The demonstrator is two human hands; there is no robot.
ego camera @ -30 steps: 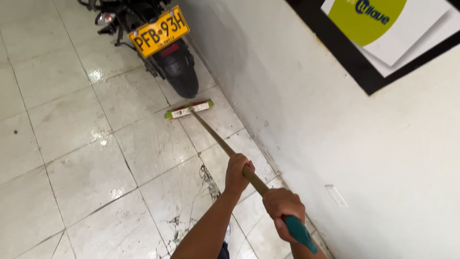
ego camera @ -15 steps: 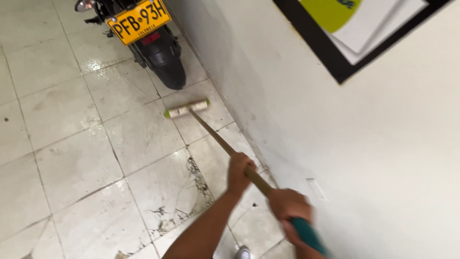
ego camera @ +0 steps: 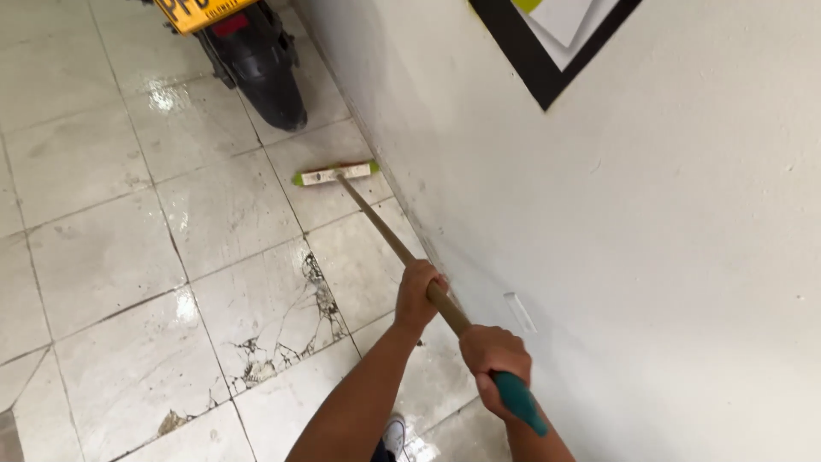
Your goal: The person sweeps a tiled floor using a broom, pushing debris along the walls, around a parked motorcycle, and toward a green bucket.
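Two bare hands close on one long wooden broom handle [ego camera: 389, 235], which runs forward and down to a flat broom head with green ends and a pale top [ego camera: 335, 174]. The head rests on the glossy pale tiled floor [ego camera: 103, 248], just beside the foot of the white wall [ego camera: 684, 257] and a short way behind the black rear wheel and mudguard of a parked motorcycle [ego camera: 261, 68] with a yellow plate.

Step in hand, by my reading: sweeping the strip of floor along the wall, broom extended ahead of the body. The next stroke calls for keeping the head flat on the tiles and close to the wall without knocking the motorcycle's wheel; the cracked tile with dark broken lines [ego camera: 291, 321] lies between the head and the person, and grit may lodge in its seams.

Grip: the left hand [ego camera: 418, 295] is wrapped fully round the bare wood partway down the shaft, fingers curled tight, no gap showing. The right hand [ego camera: 492, 364] is closed likewise higher up, at the start of the teal rubber sleeve on the handle's end [ego camera: 520, 404], which sticks out behind the fist. A white shoe [ego camera: 394, 432] shows below the left forearm.
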